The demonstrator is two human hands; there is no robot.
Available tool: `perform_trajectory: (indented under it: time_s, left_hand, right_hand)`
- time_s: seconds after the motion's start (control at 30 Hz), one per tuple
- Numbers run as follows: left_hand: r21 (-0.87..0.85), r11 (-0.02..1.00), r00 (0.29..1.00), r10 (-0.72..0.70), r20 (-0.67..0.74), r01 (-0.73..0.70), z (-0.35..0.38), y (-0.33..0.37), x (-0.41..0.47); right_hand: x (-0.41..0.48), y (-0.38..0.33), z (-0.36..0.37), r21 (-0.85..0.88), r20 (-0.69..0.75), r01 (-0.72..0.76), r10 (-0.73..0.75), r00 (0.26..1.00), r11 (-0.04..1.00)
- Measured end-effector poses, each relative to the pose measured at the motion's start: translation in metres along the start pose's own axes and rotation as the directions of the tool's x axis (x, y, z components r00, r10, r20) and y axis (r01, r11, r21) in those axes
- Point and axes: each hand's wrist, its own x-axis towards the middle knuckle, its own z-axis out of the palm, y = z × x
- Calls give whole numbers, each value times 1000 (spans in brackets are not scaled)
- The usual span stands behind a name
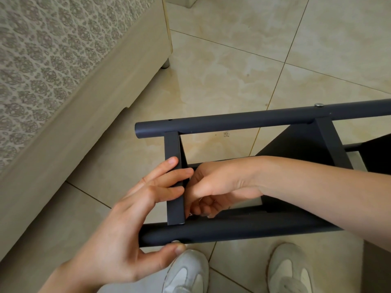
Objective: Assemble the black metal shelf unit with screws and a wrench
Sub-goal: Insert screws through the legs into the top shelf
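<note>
Floor (232,60): beige tiles under us.
Cream base (63,92): patterned cover on top, runs along our left.
Shelf unit (296,144): black, tipped on its side, side frame facing up at us, just in front of our shoes (186,271).
Lower tube (243,231): nearest us, roughly parallel to the upper tube (243,118); a crossbar (172,144) joins them near the left end.
Left hand (118,229): fingers (169,176) straight, laid across the crossbar; thumb presses the screw (175,242) on the lower tube's near side.
Right hand (215,187): inside the frame at the crossbar/lower-tube corner, fingers (198,208) curled, pinching a small metal piece (190,214); we cannot tell whether nut or tool.
Second screw (319,105): seated on the upper tube, further right.
</note>
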Motion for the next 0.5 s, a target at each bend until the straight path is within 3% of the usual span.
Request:
perform_trajectory:
  time_s: [0.1,0.23,0.37,0.5]
  left_hand:
    - [-4,1000,1000,-9,0,9,0,0,0]
    - [1,1000,1000,-4,1,4,0,0,1]
    - [4,1000,1000,-5,-2,5,0,1,1]
    - [1,1000,1000,-3,-1,3,0,0,1]
  right_hand:
    - [-2,-1,1,49,49,3,-5,999,999]
    - [1,0,0,-73,-22,-7,6,1000,997]
    - [-1,-1,0,26,56,9,-11,998,1000]
    - [2,0,0,-94,-18,-6,4,1000,996]
